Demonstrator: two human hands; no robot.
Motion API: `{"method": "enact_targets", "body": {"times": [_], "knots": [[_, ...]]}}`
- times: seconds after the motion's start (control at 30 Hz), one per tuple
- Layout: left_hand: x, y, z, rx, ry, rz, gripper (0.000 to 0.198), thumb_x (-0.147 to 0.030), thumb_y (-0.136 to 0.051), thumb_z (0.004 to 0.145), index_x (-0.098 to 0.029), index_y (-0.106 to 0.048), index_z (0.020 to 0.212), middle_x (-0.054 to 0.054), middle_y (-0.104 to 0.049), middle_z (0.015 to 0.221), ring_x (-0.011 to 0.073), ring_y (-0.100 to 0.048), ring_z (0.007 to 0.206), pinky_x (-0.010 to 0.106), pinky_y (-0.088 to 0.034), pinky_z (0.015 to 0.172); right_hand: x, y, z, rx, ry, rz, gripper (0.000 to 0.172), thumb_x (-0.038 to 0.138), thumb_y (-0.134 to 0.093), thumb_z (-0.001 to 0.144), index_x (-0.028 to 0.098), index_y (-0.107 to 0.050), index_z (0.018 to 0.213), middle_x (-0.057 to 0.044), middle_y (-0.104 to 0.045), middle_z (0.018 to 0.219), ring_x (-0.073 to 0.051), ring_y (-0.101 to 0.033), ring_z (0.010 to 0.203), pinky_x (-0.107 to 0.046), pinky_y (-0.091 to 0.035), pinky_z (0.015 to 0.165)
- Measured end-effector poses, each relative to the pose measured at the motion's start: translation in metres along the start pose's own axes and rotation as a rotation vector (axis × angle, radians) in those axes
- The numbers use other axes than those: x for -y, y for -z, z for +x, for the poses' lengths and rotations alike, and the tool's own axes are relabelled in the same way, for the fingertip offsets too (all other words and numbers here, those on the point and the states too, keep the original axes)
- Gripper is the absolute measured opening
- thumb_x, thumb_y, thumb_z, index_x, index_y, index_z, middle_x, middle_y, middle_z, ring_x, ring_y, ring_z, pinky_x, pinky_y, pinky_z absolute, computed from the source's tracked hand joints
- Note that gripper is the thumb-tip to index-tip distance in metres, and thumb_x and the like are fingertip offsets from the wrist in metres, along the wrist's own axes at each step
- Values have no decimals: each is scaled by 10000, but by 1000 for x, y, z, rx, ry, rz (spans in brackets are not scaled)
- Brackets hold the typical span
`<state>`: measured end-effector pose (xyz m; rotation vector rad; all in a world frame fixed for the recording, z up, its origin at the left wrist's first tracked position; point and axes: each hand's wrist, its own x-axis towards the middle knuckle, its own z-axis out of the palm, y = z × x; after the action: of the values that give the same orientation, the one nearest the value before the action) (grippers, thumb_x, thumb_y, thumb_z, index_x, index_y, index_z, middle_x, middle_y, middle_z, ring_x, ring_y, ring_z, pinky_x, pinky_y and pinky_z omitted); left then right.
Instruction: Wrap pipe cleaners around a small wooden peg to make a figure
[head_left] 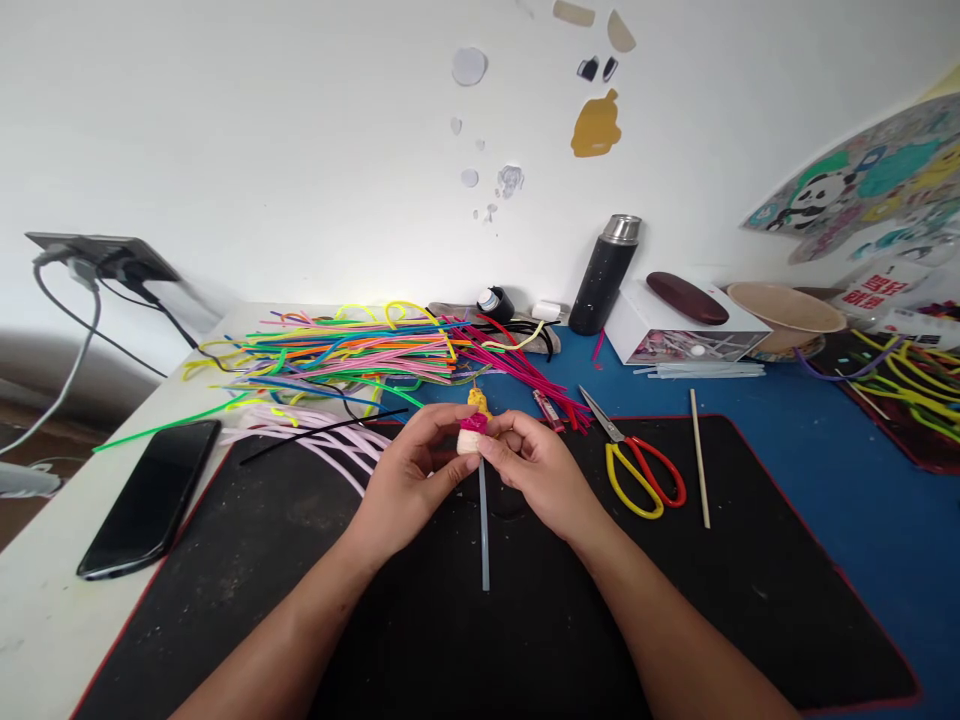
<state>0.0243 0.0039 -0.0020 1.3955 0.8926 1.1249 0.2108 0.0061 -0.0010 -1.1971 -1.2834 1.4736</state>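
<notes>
Both my hands meet over the black mat, pinching a small fuzzy piece (471,436) with a magenta top and a cream lower part. My left hand (412,475) grips it from the left, thumb below and fingers above. From the other side my right hand (536,465) closes its thumb and fingers on it. Just behind the fingers is a small yellow figure (478,400), partly hidden. A translucent glue stick (484,530) lies on the mat below my hands. Scissors (630,460) with one yellow and one red handle rest open to the right of my right hand.
Colourful pipe cleaners (352,350) are heaped behind my hands. A phone (150,500) lies at left, a wooden stick (700,460) at right. At the back stand a black thermos (604,280), a white box (637,320) and a bowl (787,315). A lighter (549,410) lies near the scissors.
</notes>
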Motion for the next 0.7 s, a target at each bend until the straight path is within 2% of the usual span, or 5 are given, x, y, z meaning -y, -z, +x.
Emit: {"method": "enact_targets", "body": {"times": [0.17, 0.4, 0.7], "knots": [[1, 0, -2, 35, -3, 25, 374, -245, -728, 962, -300, -670, 1328, 75, -582, 1388, 248, -604, 1296, 351, -571, 1026, 1, -1, 0, -5, 8, 16, 467, 638, -782, 846, 207, -646, 966, 70, -482, 654, -122, -396, 581, -277, -291, 542], [-2, -2, -2, -5, -31, 136, 324, -258, -695, 984, -288, -675, 1307, 72, -627, 1306, 226, -642, 1217, 338, -555, 1024, 3, -3, -2, 4, 16, -37, 416, 585, -754, 890, 193, -644, 976, 63, -515, 674, -121, -413, 595, -281, -293, 562], [-2, -3, -4, -68, -161, 382, 360, -245, -665, 988, -298, -652, 1343, 95, -646, 1330, 254, -629, 1257, 351, -588, 963, 0, -3, -1, 16, 2, -9, 480, 675, -714, 888, 215, -636, 1004, 93, -347, 638, -125, -350, 567, -277, -263, 531]]}}
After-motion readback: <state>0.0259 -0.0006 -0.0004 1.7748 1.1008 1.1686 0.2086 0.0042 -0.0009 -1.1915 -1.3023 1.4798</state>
